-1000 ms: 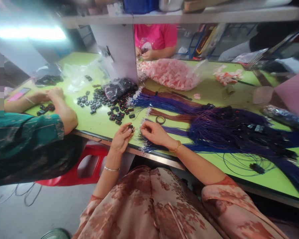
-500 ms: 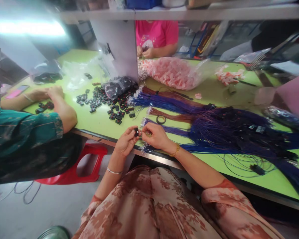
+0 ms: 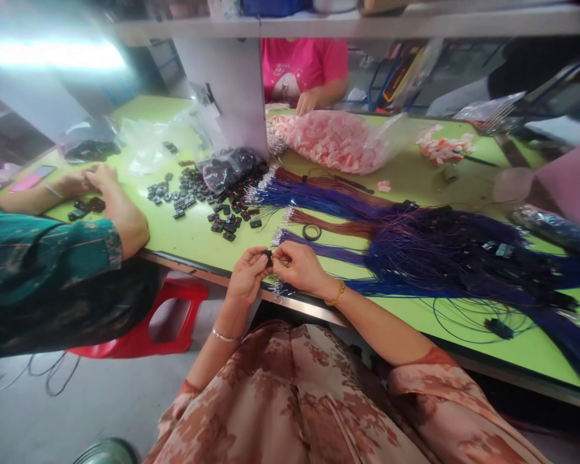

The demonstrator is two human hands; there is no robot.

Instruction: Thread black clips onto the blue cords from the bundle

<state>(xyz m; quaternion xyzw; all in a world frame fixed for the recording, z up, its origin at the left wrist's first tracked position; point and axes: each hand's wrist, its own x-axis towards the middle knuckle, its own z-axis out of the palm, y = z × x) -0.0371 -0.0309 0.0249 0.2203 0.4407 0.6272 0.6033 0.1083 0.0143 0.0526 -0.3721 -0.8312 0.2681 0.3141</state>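
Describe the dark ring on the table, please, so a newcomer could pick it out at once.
On the green table, find the wearer's right hand. Just beyond that hand, between brown wires and purple wires, lies the dark ring: small and round, unlike those long, thin wires beside it.

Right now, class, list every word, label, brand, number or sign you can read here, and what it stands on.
No text can be read with certainty.
Pink shirt: small printed marks on the chest, too blurred to read.
Black piece in the left hand: too small to show any lettering.
Loose black pieces: red spots, no readable text.
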